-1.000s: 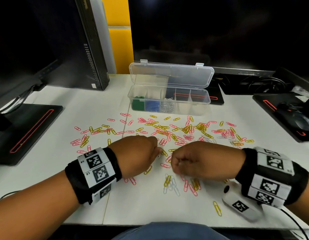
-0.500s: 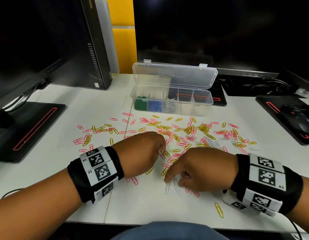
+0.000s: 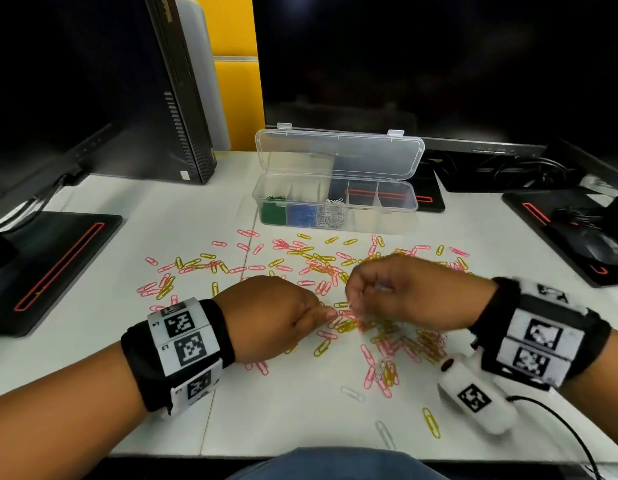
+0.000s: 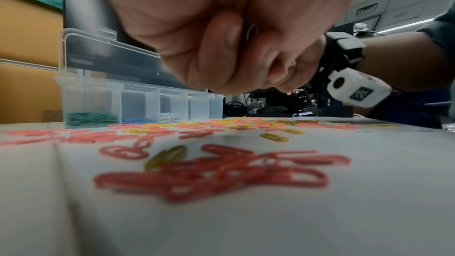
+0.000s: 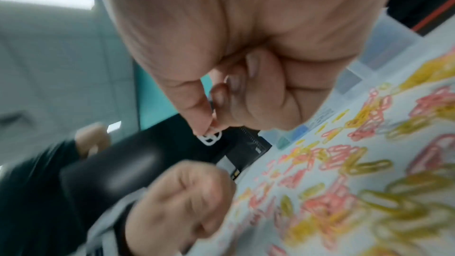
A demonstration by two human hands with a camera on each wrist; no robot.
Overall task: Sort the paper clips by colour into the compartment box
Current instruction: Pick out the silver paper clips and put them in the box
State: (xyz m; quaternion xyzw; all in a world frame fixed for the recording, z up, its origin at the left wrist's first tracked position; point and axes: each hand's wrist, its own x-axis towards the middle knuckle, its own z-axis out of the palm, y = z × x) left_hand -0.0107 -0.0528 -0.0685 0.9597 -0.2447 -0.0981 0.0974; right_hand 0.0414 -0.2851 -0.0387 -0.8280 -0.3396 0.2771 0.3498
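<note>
A right hand is pinching white paper clips between thumb and forefinger above the table, their free ends hanging down below the fingers. The compartment box is lying ahead and slightly left, its white section third from the left. The left hand is sitting curled nearby; what it holds cannot be told. The right hand looks better placed to deliver.

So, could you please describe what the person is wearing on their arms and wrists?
Bare forearms, no sleeves. Each wrist carries a black wristband faced with white panels printed with black square fiducial markers; the other sits on the right wrist. Under the right wrist hangs a white wrist camera, also marker-tagged, trailing a black cable.
</note>
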